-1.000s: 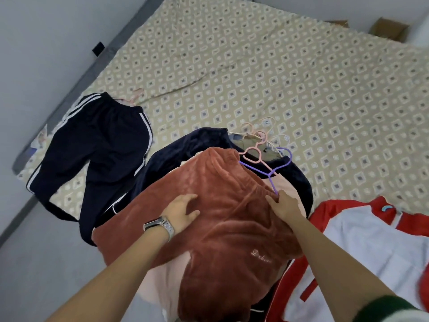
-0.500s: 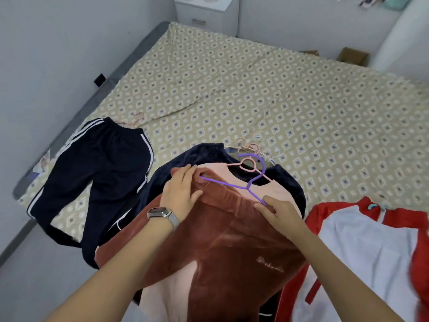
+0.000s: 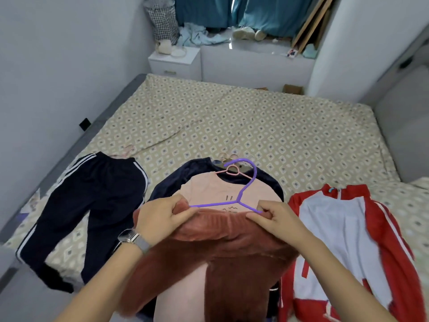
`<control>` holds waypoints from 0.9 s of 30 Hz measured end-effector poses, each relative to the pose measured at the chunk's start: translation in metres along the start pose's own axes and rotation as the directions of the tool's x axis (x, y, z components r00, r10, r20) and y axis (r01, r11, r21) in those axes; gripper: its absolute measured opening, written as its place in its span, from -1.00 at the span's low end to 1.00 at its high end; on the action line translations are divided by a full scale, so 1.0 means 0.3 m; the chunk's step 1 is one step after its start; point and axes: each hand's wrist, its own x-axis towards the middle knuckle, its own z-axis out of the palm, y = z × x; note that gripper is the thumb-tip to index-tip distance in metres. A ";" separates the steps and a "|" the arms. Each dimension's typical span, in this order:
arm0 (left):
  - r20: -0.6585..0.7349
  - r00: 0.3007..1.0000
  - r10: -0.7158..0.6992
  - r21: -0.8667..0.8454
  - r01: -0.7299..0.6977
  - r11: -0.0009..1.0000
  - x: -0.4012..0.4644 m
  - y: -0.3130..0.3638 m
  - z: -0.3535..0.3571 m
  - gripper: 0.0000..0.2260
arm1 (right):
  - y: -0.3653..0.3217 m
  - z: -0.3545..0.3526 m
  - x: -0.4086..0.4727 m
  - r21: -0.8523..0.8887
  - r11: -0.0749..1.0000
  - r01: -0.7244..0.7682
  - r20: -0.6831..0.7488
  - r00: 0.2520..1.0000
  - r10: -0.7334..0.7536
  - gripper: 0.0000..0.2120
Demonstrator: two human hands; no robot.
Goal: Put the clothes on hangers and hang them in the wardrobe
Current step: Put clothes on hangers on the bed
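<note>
Beige diamond-patterned bed sheet (image 3: 267, 126) covers the bed, with a white nightstand (image 3: 174, 62) and teal curtains (image 3: 243, 10) beyond it. Your left hand (image 3: 160, 219), wrist bearing a grey-strapped watch (image 3: 133, 240), pinches the waistband of the rust-brown fleece trousers (image 3: 220, 259) at one end of the thin purple plastic hanger (image 3: 241, 194). Your right hand (image 3: 276, 219) pinches the waistband at the hanger's other end. Both grips are clenched on the fabric. The hanger's hook points away from you, above a pale pink top (image 3: 216, 191) lying on a navy garment (image 3: 185, 173). Navy white-striped track trousers (image 3: 92, 205) lie to the left; a red-and-white jacket (image 3: 348, 228) lies to the right.
</note>
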 end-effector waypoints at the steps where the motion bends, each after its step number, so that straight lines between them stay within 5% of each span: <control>1: -0.023 0.999 -0.029 -0.010 0.029 1.000 -0.057 -0.013 -0.032 -0.54 | -0.038 0.008 -0.026 -0.011 1.000 0.027 -0.040 0.999 -0.028 -0.59; 6: -0.092 0.979 -0.182 -0.093 0.173 0.980 -0.338 -0.131 -0.190 -0.56 | -0.224 0.056 -0.146 -0.052 0.998 0.029 -0.090 0.995 -0.034 -0.69; 10: -0.143 0.943 -0.301 -0.129 0.284 0.950 -0.574 -0.232 -0.327 -0.69 | -0.423 0.148 -0.208 -0.131 0.990 -0.051 -0.021 0.999 0.049 -0.53; 16: -0.228 0.842 -0.488 -0.166 0.460 0.872 -0.904 -0.354 -0.438 -0.44 | -0.700 0.286 -0.285 -0.045 0.999 0.031 0.017 0.999 -0.030 -0.59; 27: -0.364 0.690 -0.625 -0.152 0.618 0.771 -1.240 -0.170 -0.453 -0.69 | -0.787 0.345 -0.449 0.198 0.976 0.093 0.023 0.995 -0.100 -0.74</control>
